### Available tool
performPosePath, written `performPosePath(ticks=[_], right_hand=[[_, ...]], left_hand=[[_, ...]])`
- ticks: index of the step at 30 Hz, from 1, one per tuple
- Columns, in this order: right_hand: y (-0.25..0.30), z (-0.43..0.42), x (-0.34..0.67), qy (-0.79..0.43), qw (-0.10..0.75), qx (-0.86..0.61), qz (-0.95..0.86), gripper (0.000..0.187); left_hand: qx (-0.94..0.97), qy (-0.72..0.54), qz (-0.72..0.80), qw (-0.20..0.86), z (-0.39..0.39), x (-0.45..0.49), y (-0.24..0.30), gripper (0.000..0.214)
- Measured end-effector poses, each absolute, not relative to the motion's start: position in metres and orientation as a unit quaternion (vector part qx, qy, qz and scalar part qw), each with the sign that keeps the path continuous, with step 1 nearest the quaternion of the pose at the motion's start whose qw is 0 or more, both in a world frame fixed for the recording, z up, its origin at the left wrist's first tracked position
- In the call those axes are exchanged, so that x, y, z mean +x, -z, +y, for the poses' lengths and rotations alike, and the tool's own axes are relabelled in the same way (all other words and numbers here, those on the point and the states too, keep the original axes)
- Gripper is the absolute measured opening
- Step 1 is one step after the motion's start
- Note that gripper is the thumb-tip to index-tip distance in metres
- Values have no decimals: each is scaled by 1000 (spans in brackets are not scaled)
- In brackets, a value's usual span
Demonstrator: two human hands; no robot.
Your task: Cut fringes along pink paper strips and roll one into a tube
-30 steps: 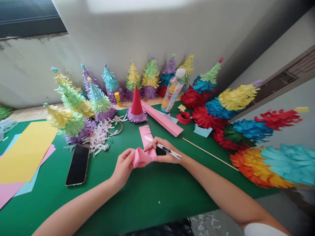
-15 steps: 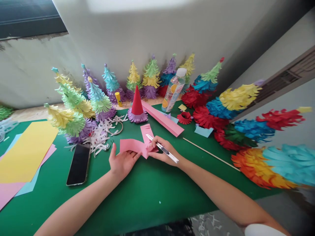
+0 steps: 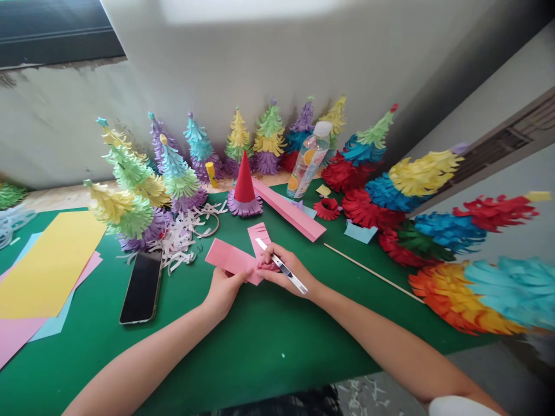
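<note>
A pink paper strip [image 3: 228, 255] is held between my two hands above the green table. My left hand [image 3: 223, 292] pinches it from below, thumb on top and fingers under the paper. My right hand [image 3: 288, 271] grips a slim silver utility knife [image 3: 288, 271], its blade pointing up and left, while thumb and fingertips hold the strip's other end. Cuts like fringe show in the strip's upper right part [image 3: 259, 234]. Some of the paper is hidden by the right fingers. Beyond the hands stands a red paper cone [image 3: 244, 182] with a purple fringed base.
Fringed paper trees [image 3: 269, 138] line the wall and right side. A plastic bottle [image 3: 309, 162], a glue stick [image 3: 211, 174], a folded pink strip [image 3: 290, 211] and a thin stick [image 3: 373, 271] lie around. A phone [image 3: 141, 289], paper shreds [image 3: 176, 237] and yellow sheets [image 3: 52, 266] are left.
My left hand has gone from spread fingers under the strip to a pinch on it. The strip's left part has straightened and tilted. My right hand still holds the knife.
</note>
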State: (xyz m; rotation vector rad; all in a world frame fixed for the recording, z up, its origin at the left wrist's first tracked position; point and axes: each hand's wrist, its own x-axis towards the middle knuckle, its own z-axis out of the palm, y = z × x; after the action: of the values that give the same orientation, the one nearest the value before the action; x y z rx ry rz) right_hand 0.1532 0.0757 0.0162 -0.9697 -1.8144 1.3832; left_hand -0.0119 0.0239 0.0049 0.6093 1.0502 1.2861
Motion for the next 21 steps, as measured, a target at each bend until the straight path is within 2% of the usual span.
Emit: performPosePath(ticks=[14,18,21], right_hand=[[-15,74,150,-550,355,-390,-648,32],[-21,73,151,-555,353,-385,-648,33],[-23,76,156,-572,396,-342,-632,33]], left_hand=[[242,-574,424,658,26,-11,-7,35],[342,-546,503,576,21,-19,-6,26],[480,-531,514,474,11,-31,-12,14]])
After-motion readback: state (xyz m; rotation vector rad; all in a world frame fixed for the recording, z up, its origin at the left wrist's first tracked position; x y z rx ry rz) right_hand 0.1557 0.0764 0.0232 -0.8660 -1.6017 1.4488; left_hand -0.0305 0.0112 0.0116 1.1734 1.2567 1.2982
